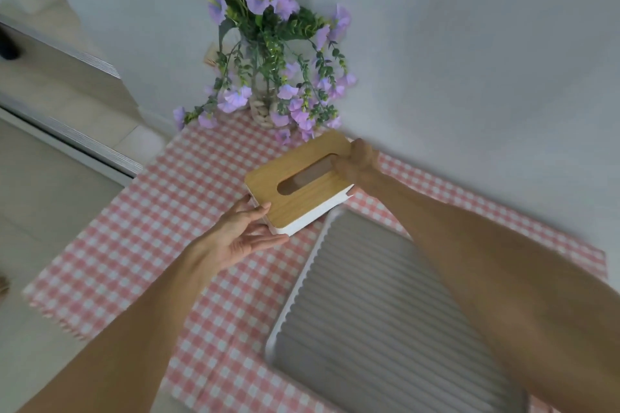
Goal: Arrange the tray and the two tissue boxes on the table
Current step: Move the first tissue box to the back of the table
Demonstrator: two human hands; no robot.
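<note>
A white tissue box (298,193) with a wooden lid and an oval slot is held just above the pink checked tablecloth (161,211). My left hand (245,235) cups its near left corner from below. My right hand (357,163) grips its far right end, thumb on the lid near the slot. The box hangs beyond the far left corner of a white tray (302,285) with a grey ribbed floor. My right forearm crosses over the tray and hides part of it. I see only one tissue box.
A woven vase of purple flowers (268,77) stands at the table's far edge, close behind the box. The white wall (469,77) runs along the table's right side. At the left are the floor and a pale cabinet (50,87).
</note>
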